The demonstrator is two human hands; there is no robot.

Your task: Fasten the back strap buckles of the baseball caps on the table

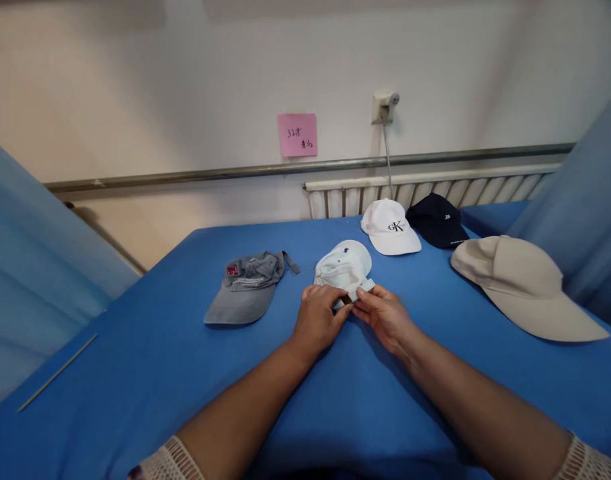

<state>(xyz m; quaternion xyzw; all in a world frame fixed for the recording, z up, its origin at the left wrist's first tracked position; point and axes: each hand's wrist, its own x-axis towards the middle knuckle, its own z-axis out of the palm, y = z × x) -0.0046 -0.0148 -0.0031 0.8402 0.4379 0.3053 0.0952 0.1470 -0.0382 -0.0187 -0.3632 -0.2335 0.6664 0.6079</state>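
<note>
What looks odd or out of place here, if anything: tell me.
The thin stick at left looks odd: it lies alone, apart from the gray cap, whose strap also juts out loose.

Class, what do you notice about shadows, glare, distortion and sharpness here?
Head view: soft shadows on the wall; head view: no harsh glare on the held cap; head view: beige cap seemingly stretched sideways; head view: letters on white cap legible, brim print on navy cap unreadable.
</note>
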